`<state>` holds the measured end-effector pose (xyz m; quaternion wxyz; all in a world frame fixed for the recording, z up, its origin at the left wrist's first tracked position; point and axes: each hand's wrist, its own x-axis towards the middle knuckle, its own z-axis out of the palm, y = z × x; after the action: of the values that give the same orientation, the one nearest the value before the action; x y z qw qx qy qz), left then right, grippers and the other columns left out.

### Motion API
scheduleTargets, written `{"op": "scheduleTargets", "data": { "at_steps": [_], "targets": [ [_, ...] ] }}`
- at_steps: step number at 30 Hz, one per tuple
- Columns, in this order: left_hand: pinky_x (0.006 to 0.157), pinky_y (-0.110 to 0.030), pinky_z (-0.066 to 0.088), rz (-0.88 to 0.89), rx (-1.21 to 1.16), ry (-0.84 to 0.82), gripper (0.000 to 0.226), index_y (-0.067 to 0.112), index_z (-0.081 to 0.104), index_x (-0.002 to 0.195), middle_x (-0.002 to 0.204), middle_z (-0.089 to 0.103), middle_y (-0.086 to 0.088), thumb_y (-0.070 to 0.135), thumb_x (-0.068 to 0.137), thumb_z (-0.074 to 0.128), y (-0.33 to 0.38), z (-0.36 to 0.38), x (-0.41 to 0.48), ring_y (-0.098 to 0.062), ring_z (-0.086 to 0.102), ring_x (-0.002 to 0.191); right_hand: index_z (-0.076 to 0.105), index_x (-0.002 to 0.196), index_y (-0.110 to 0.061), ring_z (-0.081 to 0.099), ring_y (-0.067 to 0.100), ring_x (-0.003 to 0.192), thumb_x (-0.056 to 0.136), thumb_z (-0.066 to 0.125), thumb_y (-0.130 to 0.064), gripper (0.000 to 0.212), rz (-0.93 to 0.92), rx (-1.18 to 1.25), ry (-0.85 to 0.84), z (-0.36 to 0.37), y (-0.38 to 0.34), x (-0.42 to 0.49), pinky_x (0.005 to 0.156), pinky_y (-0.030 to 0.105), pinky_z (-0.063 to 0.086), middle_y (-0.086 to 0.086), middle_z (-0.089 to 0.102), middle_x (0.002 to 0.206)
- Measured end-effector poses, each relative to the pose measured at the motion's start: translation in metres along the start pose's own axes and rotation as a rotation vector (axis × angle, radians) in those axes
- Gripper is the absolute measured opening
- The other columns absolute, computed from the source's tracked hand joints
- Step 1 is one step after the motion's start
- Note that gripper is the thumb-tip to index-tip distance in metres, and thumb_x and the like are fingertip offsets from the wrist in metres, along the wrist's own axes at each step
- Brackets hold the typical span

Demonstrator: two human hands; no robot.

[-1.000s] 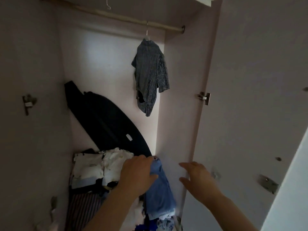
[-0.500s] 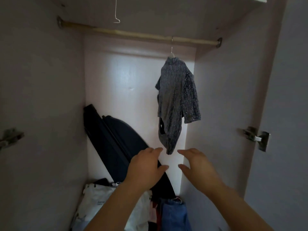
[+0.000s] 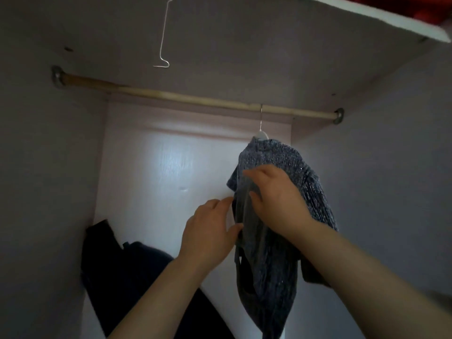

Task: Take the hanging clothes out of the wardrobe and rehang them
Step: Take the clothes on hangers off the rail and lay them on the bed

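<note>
A grey speckled knit top (image 3: pixel 271 277) hangs on a white hanger (image 3: pixel 261 134) near the right end of the wooden rod (image 3: pixel 171 95) inside the wardrobe. My right hand (image 3: pixel 276 199) lies across the front of the top at chest height, finger and thumb pinching its left edge. My left hand (image 3: pixel 210 231) is just to the left and a little lower, with fingers stretched out and their tips touching the same edge. The lower part of the top is partly hidden behind my right forearm.
A bare wire hook (image 3: pixel 162 45) dangles from the wardrobe ceiling at upper left. A dark flat case (image 3: pixel 127 267) leans in the lower left corner against the back wall. Something red (image 3: pixel 415 6) sits on the shelf above. The right side wall stands close to the top.
My view rose from the pile at the bottom to the rod. Both hands moved up from below the top's hem to its chest, and the right hand took hold of its edge.
</note>
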<state>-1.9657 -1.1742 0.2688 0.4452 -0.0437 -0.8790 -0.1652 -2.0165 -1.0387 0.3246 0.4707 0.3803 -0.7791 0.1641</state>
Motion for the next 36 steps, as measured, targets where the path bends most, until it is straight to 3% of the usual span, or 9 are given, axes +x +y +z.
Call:
{"op": "scheduleTargets", "data": {
  "at_steps": [7, 13, 18, 21, 25, 28, 32, 36],
  "targets": [
    [0.105, -0.021, 0.025, 0.039, 0.068, 0.061, 0.059, 0.033, 0.019, 0.146, 0.147, 0.031, 0.01, 0.046, 0.094, 0.044, -0.028, 0.018, 0.042, -0.009, 0.031, 0.131, 0.044, 0.137, -0.012, 0.037, 0.029, 0.124, 0.089, 0.05, -0.006, 0.049, -0.026, -0.192, 0.058, 0.022, 0.05, 0.086, 0.1, 0.04, 0.034, 0.009, 0.044, 0.135],
    [0.102, -0.016, 0.026, 0.024, 0.164, 0.104, 0.059, 0.036, 0.018, 0.145, 0.143, 0.033, 0.015, 0.048, 0.093, 0.044, -0.046, 0.031, 0.063, -0.005, 0.032, 0.129, 0.046, 0.133, -0.008, 0.043, 0.032, 0.119, 0.091, 0.047, -0.011, 0.042, 0.135, -0.222, 0.22, 0.035, 0.11, 0.12, 0.097, 0.042, 0.037, 0.013, 0.047, 0.132],
    [0.103, -0.022, 0.031, 0.025, 0.202, 0.167, 0.059, 0.034, 0.025, 0.144, 0.141, 0.038, 0.012, 0.047, 0.091, 0.048, -0.042, 0.041, 0.092, -0.01, 0.037, 0.126, 0.041, 0.135, -0.012, 0.055, 0.034, 0.104, 0.098, 0.042, -0.028, 0.04, 0.217, -0.167, 0.189, 0.049, 0.147, 0.136, 0.077, 0.039, 0.046, 0.015, 0.054, 0.124],
    [0.107, -0.027, 0.03, 0.031, 0.237, 0.185, 0.061, 0.033, 0.023, 0.145, 0.143, 0.035, 0.01, 0.047, 0.091, 0.048, -0.036, 0.045, 0.107, -0.011, 0.033, 0.129, 0.049, 0.127, -0.017, 0.06, 0.032, 0.093, 0.097, 0.044, -0.036, 0.036, 0.173, -0.188, 0.169, 0.059, 0.158, 0.149, 0.06, 0.031, 0.04, 0.012, 0.063, 0.109],
    [0.11, -0.03, 0.027, 0.045, 0.263, 0.239, 0.06, 0.033, 0.022, 0.145, 0.145, 0.033, 0.009, 0.045, 0.092, 0.048, -0.027, 0.041, 0.118, -0.012, 0.029, 0.132, 0.055, 0.125, -0.021, 0.06, 0.03, 0.091, 0.097, 0.046, -0.036, 0.033, 0.106, -0.132, 0.27, 0.062, 0.157, 0.16, 0.053, 0.027, 0.031, 0.01, 0.066, 0.106],
    [0.109, -0.031, 0.025, 0.081, 0.278, 0.355, 0.06, 0.031, 0.026, 0.145, 0.143, 0.035, 0.007, 0.043, 0.091, 0.05, -0.021, 0.029, 0.118, -0.012, 0.029, 0.131, 0.053, 0.13, -0.024, 0.058, 0.03, 0.093, 0.096, 0.048, -0.035, 0.036, 0.046, -0.085, 0.406, 0.057, 0.145, 0.164, 0.054, 0.026, 0.028, 0.01, 0.064, 0.109],
    [0.103, -0.037, 0.033, 0.094, 0.327, 0.535, 0.056, 0.021, 0.042, 0.138, 0.133, 0.048, -0.002, 0.041, 0.087, 0.053, -0.026, 0.011, 0.105, -0.02, 0.04, 0.124, 0.057, 0.127, -0.023, 0.06, 0.03, 0.094, 0.092, 0.055, -0.034, 0.037, -0.088, 0.083, 0.456, 0.068, 0.116, 0.144, 0.064, 0.031, 0.042, 0.008, 0.067, 0.111],
    [0.099, -0.033, 0.033, -0.001, 0.424, 0.561, 0.058, 0.019, 0.042, 0.136, 0.128, 0.051, -0.003, 0.046, 0.085, 0.043, -0.049, 0.006, 0.057, -0.019, 0.042, 0.119, 0.06, 0.124, -0.025, 0.051, 0.017, 0.064, 0.088, 0.059, -0.035, 0.038, -0.177, 0.202, 0.371, 0.103, 0.068, 0.078, 0.049, 0.018, 0.026, 0.0, 0.062, 0.079]
  ]
}}
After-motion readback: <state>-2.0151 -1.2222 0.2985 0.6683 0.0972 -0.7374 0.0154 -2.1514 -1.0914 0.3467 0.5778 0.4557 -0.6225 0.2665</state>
